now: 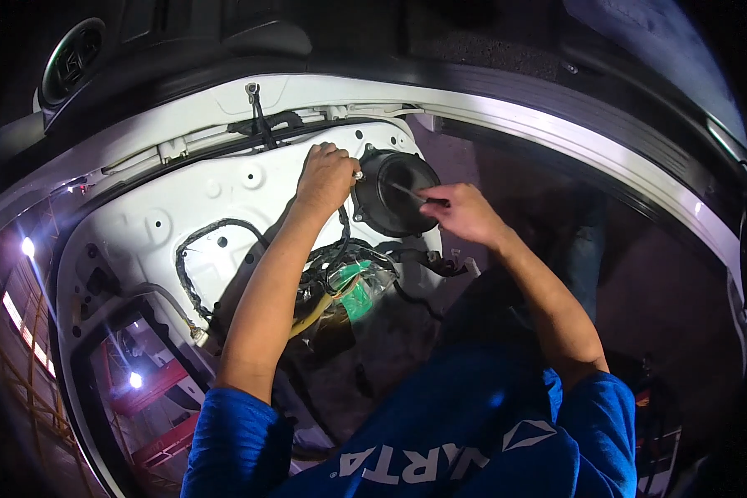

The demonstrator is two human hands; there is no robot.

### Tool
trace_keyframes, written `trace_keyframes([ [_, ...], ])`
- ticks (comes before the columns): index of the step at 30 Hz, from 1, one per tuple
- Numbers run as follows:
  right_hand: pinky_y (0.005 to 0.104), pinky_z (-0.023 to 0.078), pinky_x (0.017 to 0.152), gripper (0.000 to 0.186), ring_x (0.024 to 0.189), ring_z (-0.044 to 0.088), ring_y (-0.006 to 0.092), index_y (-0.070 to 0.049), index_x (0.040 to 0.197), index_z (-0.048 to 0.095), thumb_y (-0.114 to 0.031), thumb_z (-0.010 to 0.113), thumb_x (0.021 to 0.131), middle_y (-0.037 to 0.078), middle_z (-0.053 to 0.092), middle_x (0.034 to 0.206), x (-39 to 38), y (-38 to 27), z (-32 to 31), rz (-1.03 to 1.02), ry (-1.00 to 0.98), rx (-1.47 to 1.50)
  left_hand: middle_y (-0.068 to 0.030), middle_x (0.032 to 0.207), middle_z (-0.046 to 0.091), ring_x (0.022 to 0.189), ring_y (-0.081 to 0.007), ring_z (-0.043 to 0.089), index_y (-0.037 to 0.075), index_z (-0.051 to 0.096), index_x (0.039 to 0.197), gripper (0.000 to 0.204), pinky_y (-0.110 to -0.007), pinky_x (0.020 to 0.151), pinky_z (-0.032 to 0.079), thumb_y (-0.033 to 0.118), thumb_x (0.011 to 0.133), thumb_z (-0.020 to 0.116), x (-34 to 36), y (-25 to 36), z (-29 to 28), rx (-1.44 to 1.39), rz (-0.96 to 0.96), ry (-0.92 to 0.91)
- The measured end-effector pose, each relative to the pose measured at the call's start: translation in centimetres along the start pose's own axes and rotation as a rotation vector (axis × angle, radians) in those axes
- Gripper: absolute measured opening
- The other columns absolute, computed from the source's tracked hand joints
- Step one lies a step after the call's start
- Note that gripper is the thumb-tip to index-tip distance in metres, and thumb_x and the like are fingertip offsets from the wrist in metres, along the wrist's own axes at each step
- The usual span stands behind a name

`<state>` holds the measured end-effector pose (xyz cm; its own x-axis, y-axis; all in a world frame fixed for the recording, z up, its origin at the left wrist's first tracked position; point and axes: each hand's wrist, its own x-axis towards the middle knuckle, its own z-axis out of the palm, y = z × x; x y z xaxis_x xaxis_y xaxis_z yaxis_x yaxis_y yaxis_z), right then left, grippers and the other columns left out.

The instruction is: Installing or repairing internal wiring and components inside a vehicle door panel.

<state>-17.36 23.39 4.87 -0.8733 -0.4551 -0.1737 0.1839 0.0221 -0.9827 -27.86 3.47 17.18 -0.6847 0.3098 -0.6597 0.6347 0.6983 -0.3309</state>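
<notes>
A round black speaker is set in a white car door panel. My left hand rests at the speaker's left edge, fingers curled. A small shiny piece shows beside its thumb; what the fingers grip is hidden. From the right, my right hand reaches over the speaker, closed on a slim grey tool. The tool's thin end lies across the speaker's face and points up and left. Its handle is mostly covered by my fingers.
Below the speaker hang a dark wiring harness and clear plastic with a green patch. A loose cable with a pale connector hangs lower left. The door check strap joins the door to the white car body above.
</notes>
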Motion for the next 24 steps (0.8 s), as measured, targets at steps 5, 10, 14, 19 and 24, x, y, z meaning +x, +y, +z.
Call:
trace_keyframes([
  [5,0.0377,0.048,0.077,0.025,0.083,0.062,0.0286,-0.012,0.102,0.065,-0.021,0.058,0.080,0.015,0.064,0.085,3.0,-1.6,1.7,-0.108,0.058,-0.324,-0.0036,0.087,0.064,0.095,-0.0213,0.053,0.013,0.070,0.087,0.018,-0.036,0.087,0.037,0.021,0.071,0.070,0.1,0.0,-0.1,-0.021,-0.019,-0.014],
  [10,0.0380,0.048,0.078,0.024,0.085,0.062,0.0276,-0.012,0.101,0.066,-0.019,0.058,0.079,0.012,0.064,0.088,4.4,-1.4,2.1,-0.150,0.037,-0.371,-0.0039,0.087,0.064,0.094,-0.0210,0.054,0.012,0.070,0.085,0.018,-0.036,0.087,0.036,0.021,0.070,0.070,0.2,-0.1,-0.1,-0.016,-0.014,-0.001],
  [14,0.0398,0.049,0.072,0.028,0.082,0.061,0.0290,-0.013,0.106,0.064,-0.018,0.057,0.079,0.012,0.062,0.086,4.5,-1.3,2.4,-0.164,0.050,-0.347,-0.0040,0.088,0.064,0.096,-0.0212,0.053,0.012,0.070,0.087,0.020,-0.036,0.090,0.036,0.022,0.070,0.070,0.2,0.0,-0.4,-0.023,-0.023,-0.048],
  [19,0.0398,0.049,0.074,0.027,0.084,0.061,0.0286,-0.012,0.105,0.065,-0.017,0.058,0.079,0.011,0.063,0.085,5.0,-1.4,2.2,-0.179,0.022,-0.376,-0.0038,0.088,0.064,0.097,-0.0213,0.053,0.012,0.070,0.087,0.020,-0.037,0.090,0.036,0.021,0.069,0.071,0.2,0.1,-0.6,-0.003,-0.025,-0.042],
  [24,0.0392,0.048,0.077,0.028,0.086,0.061,0.0284,-0.010,0.105,0.065,-0.016,0.058,0.079,0.012,0.063,0.084,5.3,-1.7,2.0,-0.161,-0.043,-0.407,-0.0040,0.088,0.064,0.097,-0.0213,0.053,0.012,0.069,0.087,0.020,-0.037,0.090,0.035,0.020,0.069,0.071,0.1,0.0,-0.1,-0.028,-0.039,-0.033],
])
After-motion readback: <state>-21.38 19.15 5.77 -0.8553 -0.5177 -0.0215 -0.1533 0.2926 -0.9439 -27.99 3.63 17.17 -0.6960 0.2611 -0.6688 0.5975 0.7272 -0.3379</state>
